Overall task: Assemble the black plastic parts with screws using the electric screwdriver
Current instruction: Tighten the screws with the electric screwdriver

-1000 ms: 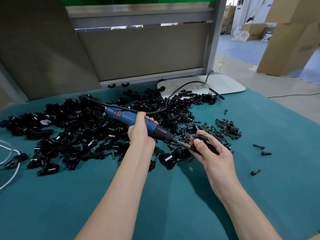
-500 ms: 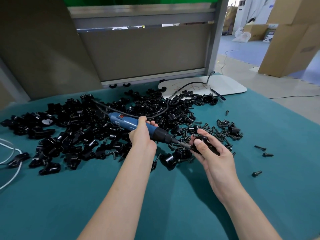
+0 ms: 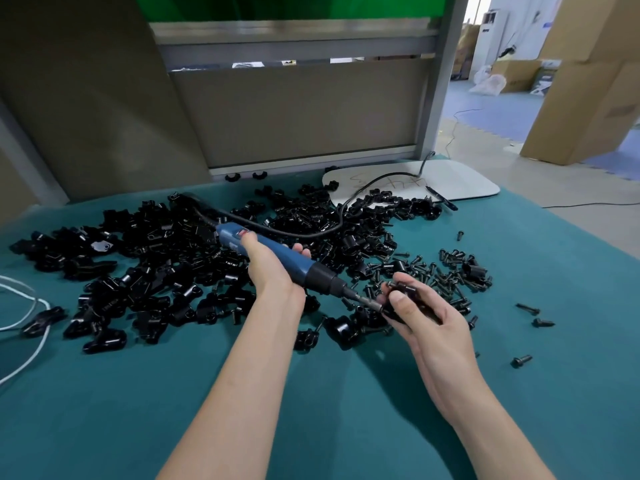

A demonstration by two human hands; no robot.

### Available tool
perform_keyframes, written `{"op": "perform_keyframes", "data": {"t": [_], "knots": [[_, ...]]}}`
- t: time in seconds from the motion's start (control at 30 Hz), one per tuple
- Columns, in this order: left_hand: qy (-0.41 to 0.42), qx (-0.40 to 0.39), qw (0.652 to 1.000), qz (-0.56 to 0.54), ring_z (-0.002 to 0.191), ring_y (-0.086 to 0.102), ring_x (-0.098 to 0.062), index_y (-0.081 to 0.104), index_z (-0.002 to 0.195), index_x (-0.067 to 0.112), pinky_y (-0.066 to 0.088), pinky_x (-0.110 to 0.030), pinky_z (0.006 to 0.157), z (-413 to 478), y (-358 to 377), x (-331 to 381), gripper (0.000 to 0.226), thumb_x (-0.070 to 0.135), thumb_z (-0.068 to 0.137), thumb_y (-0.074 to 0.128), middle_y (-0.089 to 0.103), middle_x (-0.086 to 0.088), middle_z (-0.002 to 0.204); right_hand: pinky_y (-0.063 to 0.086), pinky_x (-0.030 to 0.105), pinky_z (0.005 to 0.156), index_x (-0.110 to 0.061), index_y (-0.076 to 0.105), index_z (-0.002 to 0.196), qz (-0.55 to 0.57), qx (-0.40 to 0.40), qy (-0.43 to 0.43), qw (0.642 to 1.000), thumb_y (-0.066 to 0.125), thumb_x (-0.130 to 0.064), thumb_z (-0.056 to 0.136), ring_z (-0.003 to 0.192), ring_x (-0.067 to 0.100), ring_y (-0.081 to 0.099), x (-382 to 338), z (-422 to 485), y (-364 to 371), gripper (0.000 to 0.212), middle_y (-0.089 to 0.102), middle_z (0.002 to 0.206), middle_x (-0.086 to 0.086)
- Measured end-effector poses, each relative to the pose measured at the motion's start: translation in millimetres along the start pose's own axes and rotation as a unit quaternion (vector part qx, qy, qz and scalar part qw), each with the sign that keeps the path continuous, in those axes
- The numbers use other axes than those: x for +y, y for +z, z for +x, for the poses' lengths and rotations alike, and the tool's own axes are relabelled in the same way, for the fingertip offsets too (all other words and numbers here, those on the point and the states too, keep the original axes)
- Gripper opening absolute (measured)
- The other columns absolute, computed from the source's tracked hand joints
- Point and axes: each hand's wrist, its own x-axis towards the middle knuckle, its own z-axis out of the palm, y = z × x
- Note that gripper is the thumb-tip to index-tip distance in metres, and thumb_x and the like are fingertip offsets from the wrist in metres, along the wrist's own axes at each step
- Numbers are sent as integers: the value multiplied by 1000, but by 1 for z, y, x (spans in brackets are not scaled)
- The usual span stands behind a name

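While the left hand (image 3: 273,270) grips the screwdriver (image 3: 318,277), label (image 3: 242,233) unreadable, the right hand (image 3: 427,329) pinches a black part (image 3: 403,292).

Blk part (image 3: 404,292) mostly, & bit (image 3: 366,304) tip, hidden in right hand (image 3: 429,323).

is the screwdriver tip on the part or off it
On it: the bit of the electric screwdriver meets the black part held in the right hand.
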Motion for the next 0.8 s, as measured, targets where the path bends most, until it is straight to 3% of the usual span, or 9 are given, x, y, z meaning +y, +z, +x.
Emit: {"op": "perform_keyframes", "data": {"t": [0.07,0.13,0.23,0.33,0.47,0.63,0.8], "knots": [[-6,20,1000,-24,50,62,-17,56,98,10,53,-27,50,1,-4,2,46,56,93,56,61,-6,78,48,35,101,-43,73,114,-82,-23,-30,996,75,-51,78,112,9,70,-2,-7,4,37,78,112,-6],[1,25,999,-38,43,59,-16,56,91,10,50,-25,48,1,-6,5,48,58,92,55,63,-3,66,47,23,93,-49,71,112,-126,-37,-56,990,71,-52,81,103,2,69,-4,-11,8,31,77,107,-11],[17,12,998,-52,44,58,-14,58,90,11,49,-24,49,-1,-6,6,52,63,91,53,63,2,58,48,7,82,-52,69,111,-154,-41,-82,984,70,-51,83,97,5,68,-6,-16,11,28,76,103,-10],[14,3,998,-55,43,57,-14,58,85,12,49,-23,48,-3,-4,7,56,67,91,52,62,2,57,44,2,80,-53,69,111,-169,-45,-95,980,70,-50,84,95,7,65,-6,-19,11,26,75,101,-10],[-7,-38,996,-79,45,53,-12,55,88,13,46,-21,46,-7,-4,8,54,66,94,48,61,2,65,54,19,84,-45,73,106,-122,-32,-88,988,67,-47,87,98,8,72,-6,-18,11,19,77,102,-8],[34,-100,990,-93,47,53,-13,57,93,14,45,-23,45,-12,7,16,56,70,93,48,60,2,68,61,41,90,-18,81,99,76,-6,34,997,73,-30,82,107,33,73,-6,-13,13,22,77,110,13],[47,-96,989,-99,47,51,-14,57,92,14,44,-24,44,-12,6,13,61,74,91,46,56,1,64,63,34,80,-13,82,93,163,-1,73,984,72,-15,81,99,31,76,-7,-10,14,16,76,108,23]]}}
